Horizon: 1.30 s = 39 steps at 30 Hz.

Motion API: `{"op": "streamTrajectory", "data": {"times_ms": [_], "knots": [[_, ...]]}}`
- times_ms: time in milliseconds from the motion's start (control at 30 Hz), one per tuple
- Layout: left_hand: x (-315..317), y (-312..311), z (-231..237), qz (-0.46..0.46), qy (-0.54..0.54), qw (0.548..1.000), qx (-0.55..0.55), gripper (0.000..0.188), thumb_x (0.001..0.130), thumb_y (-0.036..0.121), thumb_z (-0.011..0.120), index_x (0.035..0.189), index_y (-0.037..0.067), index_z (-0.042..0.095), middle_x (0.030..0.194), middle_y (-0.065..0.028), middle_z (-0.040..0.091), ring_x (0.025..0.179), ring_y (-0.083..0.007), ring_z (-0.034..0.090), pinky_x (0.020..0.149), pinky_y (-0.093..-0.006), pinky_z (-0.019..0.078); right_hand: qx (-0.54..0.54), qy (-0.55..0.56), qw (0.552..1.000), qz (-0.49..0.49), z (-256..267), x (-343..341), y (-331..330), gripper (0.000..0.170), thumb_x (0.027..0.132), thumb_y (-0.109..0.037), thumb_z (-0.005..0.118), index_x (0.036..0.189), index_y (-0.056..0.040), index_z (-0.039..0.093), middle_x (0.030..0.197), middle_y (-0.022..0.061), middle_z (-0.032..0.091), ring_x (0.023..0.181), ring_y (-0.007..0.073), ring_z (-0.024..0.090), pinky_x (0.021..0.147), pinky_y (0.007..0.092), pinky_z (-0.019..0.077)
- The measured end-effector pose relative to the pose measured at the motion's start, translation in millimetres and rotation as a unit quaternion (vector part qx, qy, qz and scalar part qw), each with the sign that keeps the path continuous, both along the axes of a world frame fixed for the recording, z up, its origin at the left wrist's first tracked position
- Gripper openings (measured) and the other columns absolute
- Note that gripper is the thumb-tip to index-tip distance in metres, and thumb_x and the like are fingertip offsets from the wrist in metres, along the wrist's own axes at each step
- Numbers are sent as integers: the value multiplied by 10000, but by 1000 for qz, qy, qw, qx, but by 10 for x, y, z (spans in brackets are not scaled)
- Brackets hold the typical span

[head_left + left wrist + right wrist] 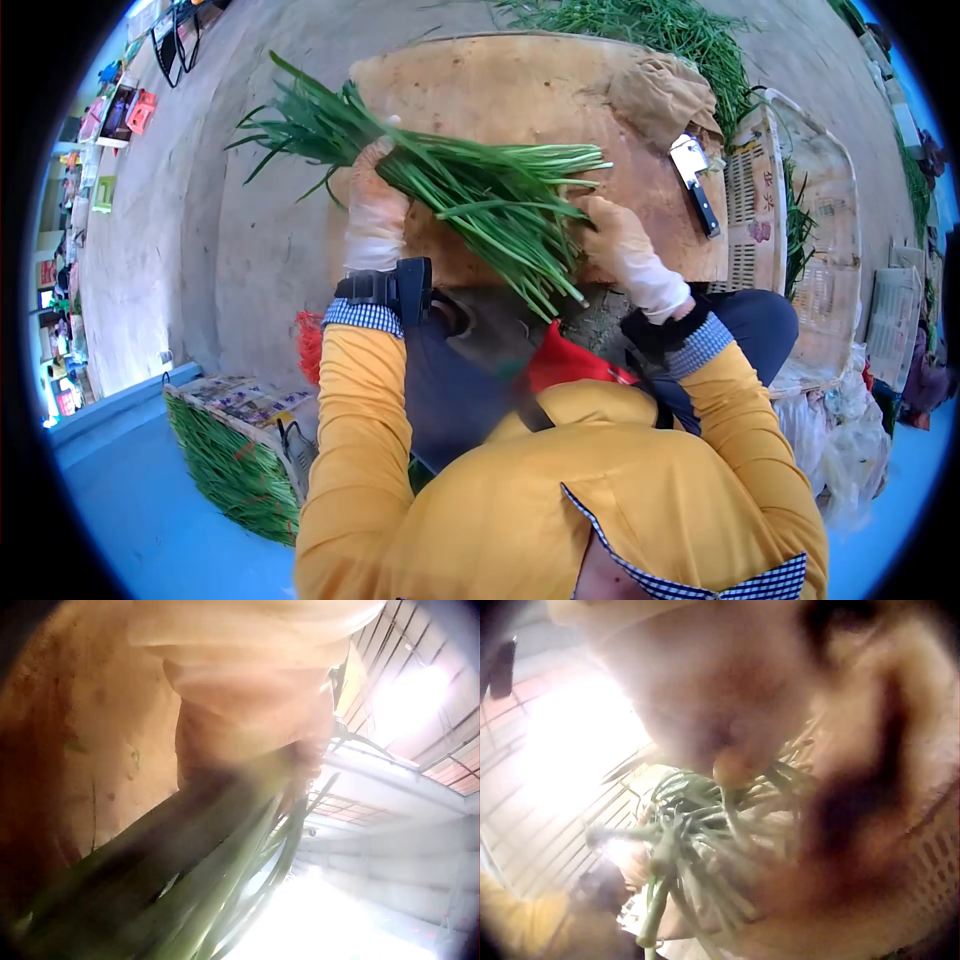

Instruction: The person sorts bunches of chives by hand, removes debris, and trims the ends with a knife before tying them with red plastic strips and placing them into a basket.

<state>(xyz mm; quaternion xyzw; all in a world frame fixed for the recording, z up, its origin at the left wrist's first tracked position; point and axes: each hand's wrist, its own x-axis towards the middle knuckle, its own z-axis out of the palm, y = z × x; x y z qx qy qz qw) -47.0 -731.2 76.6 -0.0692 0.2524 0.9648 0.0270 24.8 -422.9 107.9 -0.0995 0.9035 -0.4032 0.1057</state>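
"Yellow shirt is closest to my head camera, behind both sets of fingers. What's the left hand doing?"

"Its fingers are clamped round the greens above the board, seemingly to keep the stalks together."

"And the right hand?"

"At the stem ends. I can't tell whether its fingers pinch any. The knife lies right of those fingers, perhaps to stay handy."
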Motion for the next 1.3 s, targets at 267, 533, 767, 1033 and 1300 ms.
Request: {"op": "streamTrajectory", "data": {"times_ms": [267,533,767,1033,1300], "knots": [[1,-109,9,25,14,999,-31,324,801,34,617,1118,-20,577,918,-120,650,791,-255,645,731,-387,555,10,-478,838,262,647,220,759,134,883,-128,579,903,1,609,780,39,636,577,103,549,553,231,460],[-32,-3,110,-16,66,997,-32,489,709,-4,583,1188,-68,507,1149,-203,579,1048,-323,570,936,-436,471,508,208,836,-6,1020,-830,950,228,842,-176,565,1032,-65,624,934,143,642,834,268,635,736,341,509],[-85,124,263,-46,61,997,-11,614,663,37,582,1260,-38,457,1169,-219,559,1086,-341,547,981,-447,432,-14,9,992,126,110,203,-120,184,871,-46,555,1050,-22,588,809,9,588,669,159,563,631,258,466],[-28,211,290,-13,48,998,-29,586,795,275,689,1285,39,470,978,-67,631,921,-193,605,882,-371,496,-30,-58,984,168,-26,180,-148,558,842,-130,642,1347,-59,417,950,99,600,774,175,559,709,292,454],[-2,231,267,13,4,1000,-5,429,822,120,618,1234,49,522,790,-10,605,800,-156,595,851,-373,503,-39,66,978,194,-45,229,-486,256,762,-46,625,1015,-18,592,936,155,590,779,256,587,710,320,477]]}}
